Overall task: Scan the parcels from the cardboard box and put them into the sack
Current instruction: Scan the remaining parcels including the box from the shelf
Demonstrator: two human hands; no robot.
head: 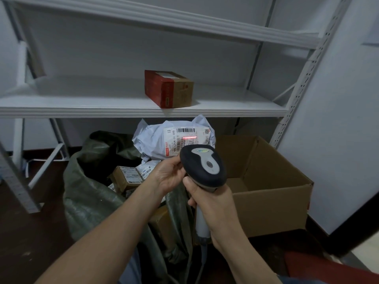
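You have one barcode scanner [203,167], throwing one red line [190,137] on one white mailer bag [155,136]. There is one green woven sack [88,193]. In it you can count two parcels for certain, one small brown carton [127,177] and one small white mailer [146,169]. The labels below them are too hidden to count. There is one open cardboard box [272,193], one red-and-brown carton [168,89], and two shelf boards, a lower board [123,107] and an upper board [184,19]. Two hands show: your left hand [168,177] and your right hand [215,203].
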